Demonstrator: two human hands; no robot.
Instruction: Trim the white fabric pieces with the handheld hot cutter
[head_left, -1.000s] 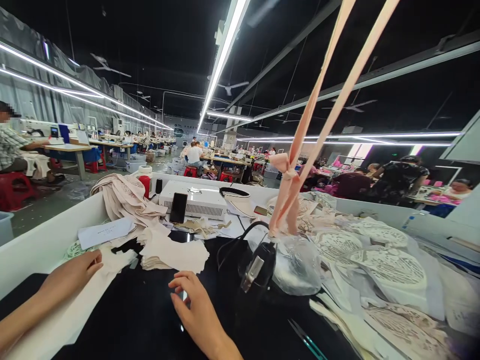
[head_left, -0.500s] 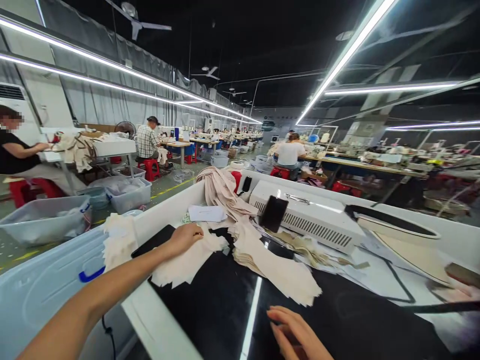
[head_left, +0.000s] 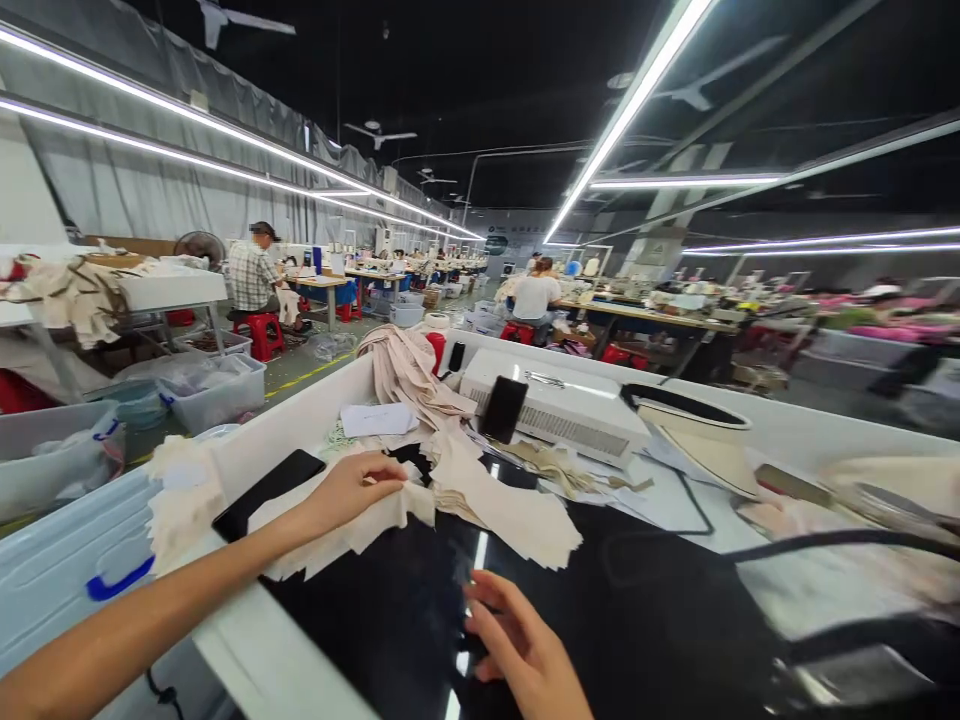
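My left hand (head_left: 352, 490) reaches across the black worktop (head_left: 420, 620) and pinches the top of a pile of cream fabric pieces (head_left: 360, 525) at the table's left edge. A second, thicker stack of cream pieces (head_left: 510, 505) lies just to the right of it. My right hand (head_left: 517, 645) rests low on the black worktop near the front, fingers loosely curled, holding nothing I can see.
A black phone (head_left: 266, 485) lies on the white table rim. Behind stand a white machine (head_left: 562, 405) with a dark phone (head_left: 504, 408) leaning on it, draped beige cloth (head_left: 409, 375), a paper slip (head_left: 375, 418). Plastic bins (head_left: 217, 385) and seated workers fill the left aisle.
The view swung left, away from the hanging pink straps and lace pieces. My left hand has closed on the cream pile and drawn it slightly toward me; my right hand has shifted left.
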